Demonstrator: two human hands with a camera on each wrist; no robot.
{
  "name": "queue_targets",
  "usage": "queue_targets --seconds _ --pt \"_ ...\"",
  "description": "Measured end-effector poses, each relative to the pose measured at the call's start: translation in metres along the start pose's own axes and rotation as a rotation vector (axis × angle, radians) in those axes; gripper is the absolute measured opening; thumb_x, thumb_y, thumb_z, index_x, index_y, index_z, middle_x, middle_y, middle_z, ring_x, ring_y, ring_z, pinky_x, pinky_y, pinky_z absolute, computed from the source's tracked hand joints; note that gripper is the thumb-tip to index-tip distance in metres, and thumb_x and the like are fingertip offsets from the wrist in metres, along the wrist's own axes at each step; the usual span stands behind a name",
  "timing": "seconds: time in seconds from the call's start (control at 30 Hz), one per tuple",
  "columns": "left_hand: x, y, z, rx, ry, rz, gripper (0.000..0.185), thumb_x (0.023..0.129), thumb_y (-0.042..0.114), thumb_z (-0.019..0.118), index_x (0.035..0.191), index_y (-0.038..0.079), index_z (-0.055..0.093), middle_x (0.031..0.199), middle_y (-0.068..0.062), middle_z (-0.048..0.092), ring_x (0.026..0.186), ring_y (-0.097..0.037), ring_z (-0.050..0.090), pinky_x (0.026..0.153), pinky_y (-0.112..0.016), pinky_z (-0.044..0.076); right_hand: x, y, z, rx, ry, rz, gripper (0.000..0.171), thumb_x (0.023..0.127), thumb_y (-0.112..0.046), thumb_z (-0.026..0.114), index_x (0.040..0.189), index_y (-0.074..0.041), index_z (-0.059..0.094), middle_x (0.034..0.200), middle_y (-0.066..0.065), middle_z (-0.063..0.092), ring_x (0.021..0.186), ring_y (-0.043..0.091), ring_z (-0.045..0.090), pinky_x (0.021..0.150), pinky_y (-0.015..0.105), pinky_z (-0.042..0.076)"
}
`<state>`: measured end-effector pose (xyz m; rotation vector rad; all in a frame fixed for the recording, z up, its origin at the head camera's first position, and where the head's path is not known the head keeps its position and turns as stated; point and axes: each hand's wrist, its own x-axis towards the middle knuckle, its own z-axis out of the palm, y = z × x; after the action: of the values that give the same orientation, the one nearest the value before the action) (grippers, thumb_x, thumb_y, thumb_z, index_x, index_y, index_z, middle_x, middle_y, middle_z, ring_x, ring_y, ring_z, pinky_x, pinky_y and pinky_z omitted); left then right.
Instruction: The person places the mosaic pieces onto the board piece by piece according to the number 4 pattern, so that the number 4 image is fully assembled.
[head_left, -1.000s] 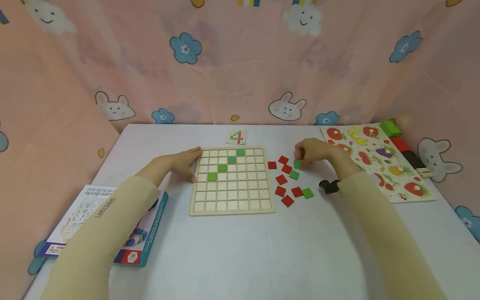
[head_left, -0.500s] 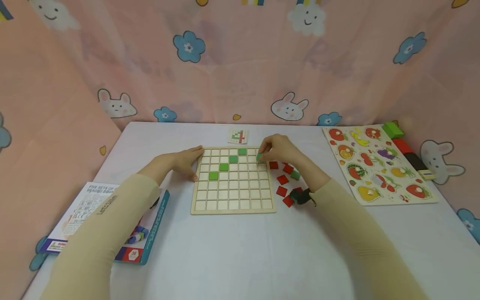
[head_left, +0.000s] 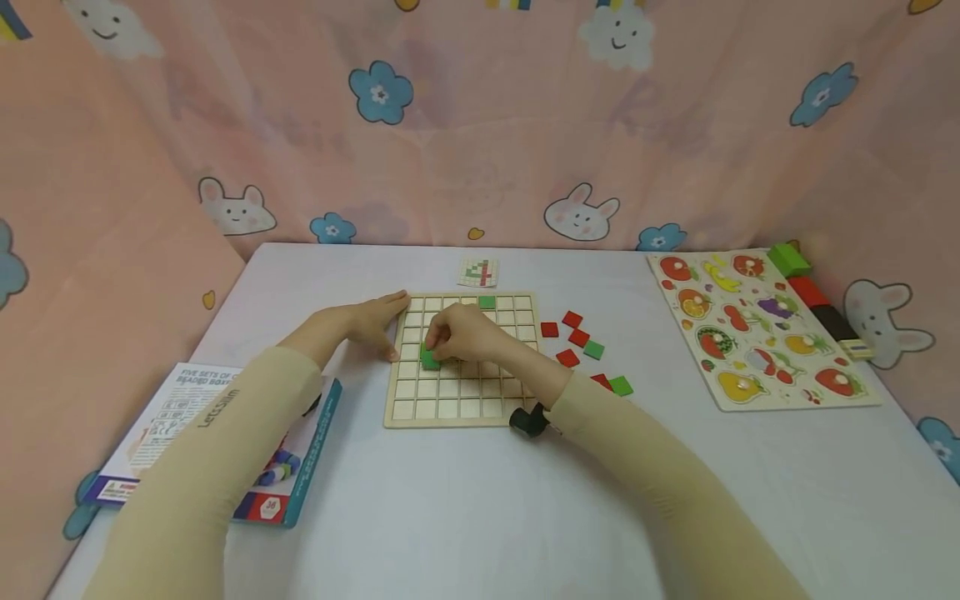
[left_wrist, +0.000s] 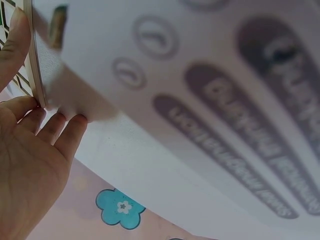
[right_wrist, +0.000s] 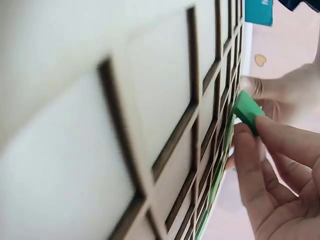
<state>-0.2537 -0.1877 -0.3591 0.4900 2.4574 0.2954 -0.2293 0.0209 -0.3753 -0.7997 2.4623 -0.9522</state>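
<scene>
My right hand (head_left: pixel 467 335) is over the left part of a wooden grid board (head_left: pixel 459 422). Between its thumb and fingertips it pinches a green square tile (right_wrist: pixel 247 112), tilted just off the grid in the right wrist view. One green tile (head_left: pixel 487 302) lies in the board's top row; the hand covers others in the head view, and green edges show along the grid in the right wrist view. At the board's left edge rests my left hand (head_left: pixel 366 325), its fingers extended against the rim (left_wrist: pixel 36 65).
Right of the board lie loose red tiles (head_left: pixel 567 357) and green tiles (head_left: pixel 594 350). A small pattern card (head_left: pixel 478 272) is behind the board. A fruit puzzle board (head_left: pixel 750 333) stands right, with coloured blocks (head_left: pixel 807 292) beside it. A box (head_left: pixel 315 450) lies under the left forearm.
My right hand has picked up a green tile from the loose pile and carried it left across the board to its left columns. The left hand has stayed at the board's edge.
</scene>
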Motion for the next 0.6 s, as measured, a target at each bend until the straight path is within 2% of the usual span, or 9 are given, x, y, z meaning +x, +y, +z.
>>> queue_targets --seconds 0.33,0.47,0.6 --pt "0.003 -0.002 0.000 0.003 -0.006 0.010 0.104 0.086 0.022 0.076 0.158 0.000 0.004 0.168 -0.019 -0.004 0.155 -0.041 0.002 0.127 -0.056 0.012 -0.005 -0.010 0.013 -0.117 0.018 -0.055 0.006 0.084 -0.003 0.073 0.084 -0.009 0.075 0.083 0.001 0.074 0.077 0.011 0.063 0.071 0.020 0.050" --pt "0.003 -0.001 0.000 0.006 -0.004 0.005 0.105 0.086 0.023 0.076 0.158 0.000 0.004 0.168 -0.019 -0.004 0.156 -0.041 0.002 0.127 -0.056 0.012 -0.005 -0.009 0.013 -0.166 0.010 -0.078 0.008 0.082 -0.004 0.075 0.089 -0.008 0.078 0.086 0.003 0.076 0.076 0.010 0.063 0.069 0.018 0.050" --pt "0.004 -0.002 0.001 0.016 0.005 -0.001 0.105 0.085 0.024 0.077 0.158 0.001 0.005 0.168 -0.019 -0.003 0.155 -0.041 0.002 0.127 -0.056 0.012 -0.008 -0.005 0.009 -0.179 -0.012 -0.060 0.014 0.083 -0.006 0.075 0.096 -0.009 0.077 0.083 0.002 0.072 0.073 0.009 0.058 0.064 0.017 0.046"
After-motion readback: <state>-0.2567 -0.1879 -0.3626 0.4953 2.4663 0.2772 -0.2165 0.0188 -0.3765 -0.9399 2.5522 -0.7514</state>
